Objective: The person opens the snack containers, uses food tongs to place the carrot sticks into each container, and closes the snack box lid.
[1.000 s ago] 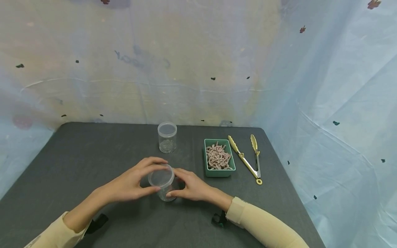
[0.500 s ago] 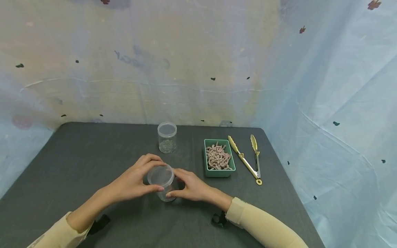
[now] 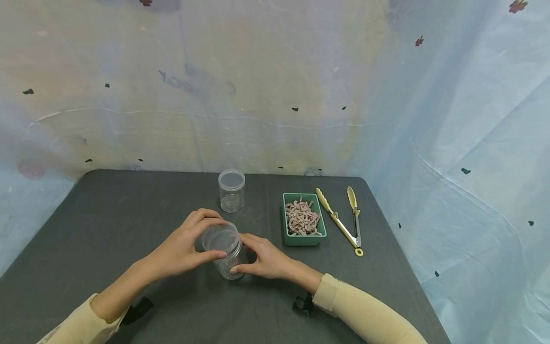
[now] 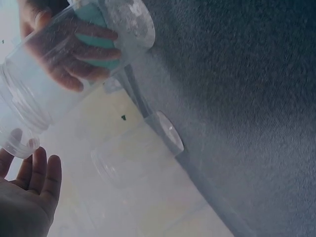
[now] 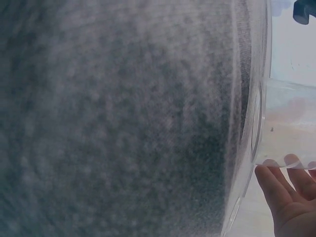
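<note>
My left hand (image 3: 185,248) holds a clear plastic lid (image 3: 219,236) by its edge, thumb in front and fingers behind. The lid is tilted just above the mouth of a clear plastic jar (image 3: 227,268). Around the jar's side, my right hand (image 3: 267,258) grips with thumb and fingers. In the left wrist view the jar's threaded neck (image 4: 27,101) shows, with the lid (image 4: 17,143) apart from the threads. Fingers of the right hand (image 4: 81,54) appear through the jar wall. The right wrist view shows the jar (image 5: 291,123) standing upright on the table, fingers against its side.
A second lidded clear jar (image 3: 232,191) stands farther back on the dark table (image 3: 142,210). To the right is a green tray (image 3: 302,240) of greyish-pink strips (image 3: 302,217). Beside it lie spread tongs (image 3: 343,229) with yellow tips. A patterned sheet (image 3: 258,86) hangs behind.
My left hand has turned and raised the lid up and to the left, so it now sits off the jar's rim. The right hand and jar have stayed in place.
</note>
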Demonstrator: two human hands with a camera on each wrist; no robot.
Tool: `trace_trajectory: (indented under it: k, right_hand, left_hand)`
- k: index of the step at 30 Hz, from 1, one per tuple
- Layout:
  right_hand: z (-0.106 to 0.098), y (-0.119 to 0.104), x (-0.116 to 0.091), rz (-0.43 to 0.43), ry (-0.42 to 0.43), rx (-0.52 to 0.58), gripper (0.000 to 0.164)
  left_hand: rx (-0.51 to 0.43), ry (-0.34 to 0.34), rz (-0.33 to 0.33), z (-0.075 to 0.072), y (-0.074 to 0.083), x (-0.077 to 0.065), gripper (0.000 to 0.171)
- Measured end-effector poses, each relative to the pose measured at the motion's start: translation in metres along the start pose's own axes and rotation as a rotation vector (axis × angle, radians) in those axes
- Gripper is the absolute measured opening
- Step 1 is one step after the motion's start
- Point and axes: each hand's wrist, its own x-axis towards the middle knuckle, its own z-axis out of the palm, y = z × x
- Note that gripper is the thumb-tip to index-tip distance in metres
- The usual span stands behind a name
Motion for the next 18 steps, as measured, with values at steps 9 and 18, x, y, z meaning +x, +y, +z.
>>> trace_trajectory:
  k: [9,18]
  right_hand:
    - [0.000,0.000,0.000,0.020,-0.005,0.021,0.080]
    - [0.001,0.001,0.001,0.016,0.006,0.020,0.075]
  left_hand:
    - [0.002,0.064,-0.030,-0.010,-0.013,-0.006,0.066]
    - [0.035,0.134,-0.111,-0.021,-0.043,-0.022,0.064]
